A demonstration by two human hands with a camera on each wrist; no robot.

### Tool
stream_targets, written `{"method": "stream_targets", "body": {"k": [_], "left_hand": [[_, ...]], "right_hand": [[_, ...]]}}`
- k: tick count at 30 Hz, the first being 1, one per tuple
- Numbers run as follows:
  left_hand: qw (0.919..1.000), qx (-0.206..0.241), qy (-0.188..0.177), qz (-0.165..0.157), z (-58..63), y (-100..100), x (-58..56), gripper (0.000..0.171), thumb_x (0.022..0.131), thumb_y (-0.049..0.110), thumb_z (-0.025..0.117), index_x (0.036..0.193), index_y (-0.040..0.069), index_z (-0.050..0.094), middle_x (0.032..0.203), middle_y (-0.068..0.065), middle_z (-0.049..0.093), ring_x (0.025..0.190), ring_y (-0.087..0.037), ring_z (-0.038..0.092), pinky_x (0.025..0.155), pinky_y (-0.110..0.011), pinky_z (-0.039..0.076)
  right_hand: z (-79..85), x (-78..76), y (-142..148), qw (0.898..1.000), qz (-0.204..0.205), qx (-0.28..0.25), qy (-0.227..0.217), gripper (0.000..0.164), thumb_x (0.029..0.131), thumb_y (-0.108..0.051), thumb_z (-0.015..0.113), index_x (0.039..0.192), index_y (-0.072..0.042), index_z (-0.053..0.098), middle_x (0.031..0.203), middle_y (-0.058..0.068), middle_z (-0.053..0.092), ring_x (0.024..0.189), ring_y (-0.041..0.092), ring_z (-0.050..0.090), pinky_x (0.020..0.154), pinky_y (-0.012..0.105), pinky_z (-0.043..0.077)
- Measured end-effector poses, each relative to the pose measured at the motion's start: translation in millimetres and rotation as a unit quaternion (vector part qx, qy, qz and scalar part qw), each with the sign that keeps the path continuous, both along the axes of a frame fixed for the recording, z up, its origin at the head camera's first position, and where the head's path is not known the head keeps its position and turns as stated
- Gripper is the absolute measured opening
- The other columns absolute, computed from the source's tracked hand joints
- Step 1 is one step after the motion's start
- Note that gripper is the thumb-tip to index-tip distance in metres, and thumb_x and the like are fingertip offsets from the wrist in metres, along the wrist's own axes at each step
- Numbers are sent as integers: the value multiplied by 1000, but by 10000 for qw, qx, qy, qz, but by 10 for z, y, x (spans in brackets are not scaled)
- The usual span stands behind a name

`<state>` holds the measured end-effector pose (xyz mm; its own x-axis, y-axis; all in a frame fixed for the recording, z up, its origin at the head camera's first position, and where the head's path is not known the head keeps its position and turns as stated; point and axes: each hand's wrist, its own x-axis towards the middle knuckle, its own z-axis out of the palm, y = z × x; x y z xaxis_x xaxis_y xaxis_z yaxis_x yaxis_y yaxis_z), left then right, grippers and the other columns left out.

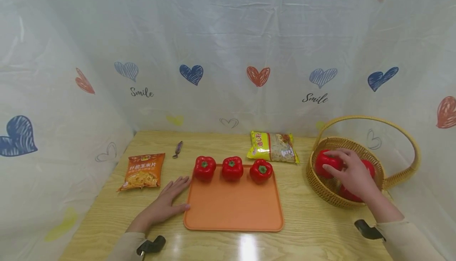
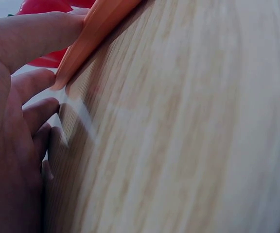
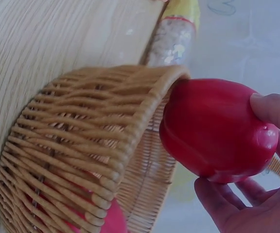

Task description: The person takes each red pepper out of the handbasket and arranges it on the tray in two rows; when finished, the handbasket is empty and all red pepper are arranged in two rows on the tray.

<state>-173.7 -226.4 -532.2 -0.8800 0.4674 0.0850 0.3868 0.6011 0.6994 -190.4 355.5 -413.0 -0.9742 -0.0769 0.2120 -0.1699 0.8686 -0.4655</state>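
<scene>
Presently, the right hand (image 1: 350, 172) is grasping a glossy red bell pepper (image 1: 324, 164), with the thumb on one side and the fingers on the opposite side. This pepper is at the mouth of a round, light-brown wicker basket (image 1: 322, 191) with an arched handle, on the right part of the pale wooden desk (image 1: 303, 221). At least two other red peppers (image 1: 347, 194) are in the basket, partly covered by the right hand and arm.

The left hand (image 1: 164, 205) grasps nothing: its fingers are extended, and its thumb touches the left edge of a flat, orange, rectangular tray (image 1: 235, 209). Three red bell peppers with green stems (image 1: 232, 168) stand in one row along the tray's far side.

The relation which matters most, I judge, is sideways: the grasped pepper lies to the right of the tray, well apart from it, with the basket's rim between. Its stem does not show, so I cannot tell its long axis.
</scene>
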Motion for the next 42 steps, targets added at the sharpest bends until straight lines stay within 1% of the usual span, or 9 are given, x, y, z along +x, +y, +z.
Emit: {"method": "stream_targets", "body": {"k": [4, 7, 9, 12, 16, 22, 30, 34, 42], "left_hand": [[10000, 6, -14, 10, 0, 3, 1, 79, 93, 40, 73, 158, 11, 38, 164, -12, 32, 153, -39, 17, 117, -12, -11], [10000, 12, -30, 19, 4, 7, 2, 79, 93, 40, 73, 158, 11, 38, 164, -12, 32, 153, -39, 17, 117, -12, -11], [10000, 20, -43, 33, 6, 8, 2, 80, 93, 40, 73, 158, 11, 38, 164, -12, 32, 154, -40, 17, 117, -12, -11], [10000, 12, -59, 56, 5, 9, 4, 80, 93, 41, 73, 158, 11, 38, 164, -12, 32, 154, -39, 17, 117, -12, -11], [10000, 0, -40, 44, -2, 8, 5, 80, 93, 40, 73, 158, 11, 38, 164, -12, 32, 154, -39, 17, 117, -11, -11], [10000, -13, 28, 8, -10, 12, 4, 79, 93, 40, 73, 158, 11, 38, 164, -12, 33, 153, -39, 18, 118, -12, -11], [9999, 13, 164, -37, -5, 23, 2, 77, 94, 39, 72, 157, 9, 39, 163, -15, 34, 152, -42, 19, 119, -15, -9], [9999, 13, 146, -47, -4, 26, -2, 76, 95, 39, 71, 158, 10, 39, 163, -15, 34, 152, -42, 19, 121, -18, -9], [9998, 11, 182, -48, -21, 15, -5, 77, 94, 39, 72, 157, 9, 39, 163, -15, 34, 152, -43, 20, 119, -14, -9]], "right_hand": [[35, 41, -46, 10000, 11, 21, 69, 48, 92, -30, 77, 132, -7, 63, 140, 32, 43, 102, 43, 54, 70, 41, 57], [60, 75, -80, 9999, 32, 4, 120, 47, 92, -28, 78, 131, -7, 64, 140, 31, 43, 105, 44, 52, 71, 47, 59], [76, 98, -111, 9999, 74, -43, 139, 47, 91, -27, 78, 131, -7, 64, 141, 30, 44, 109, 47, 51, 74, 55, 60], [96, 132, -170, 9995, 179, -199, 146, 46, 91, -24, 79, 131, -7, 64, 141, 29, 43, 116, 52, 48, 81, 67, 56], [103, 163, -257, 9988, 350, -274, 206, 44, 90, -22, 80, 129, -9, 65, 140, 27, 44, 120, 53, 47, 86, 72, 51], [82, 180, -382, 9974, 586, -345, 229, 45, 88, -22, 82, 128, -12, 66, 139, 25, 46, 122, 50, 46, 84, 68, 55], [33, 238, -575, 9952, 873, -401, 184, 47, 85, -23, 85, 128, -16, 67, 139, 19, 49, 124, 45, 48, 83, 63, 58], [-12, 270, -695, 9936, 1000, -467, 230, 47, 82, -19, 87, 126, -19, 68, 137, 16, 51, 122, 43, 51, 83, 59, 59], [-115, 306, -939, 9899, 1239, -561, 387, 43, 82, -18, 87, 121, -23, 70, 134, 11, 54, 119, 37, 55, 84, 53, 61]]}}
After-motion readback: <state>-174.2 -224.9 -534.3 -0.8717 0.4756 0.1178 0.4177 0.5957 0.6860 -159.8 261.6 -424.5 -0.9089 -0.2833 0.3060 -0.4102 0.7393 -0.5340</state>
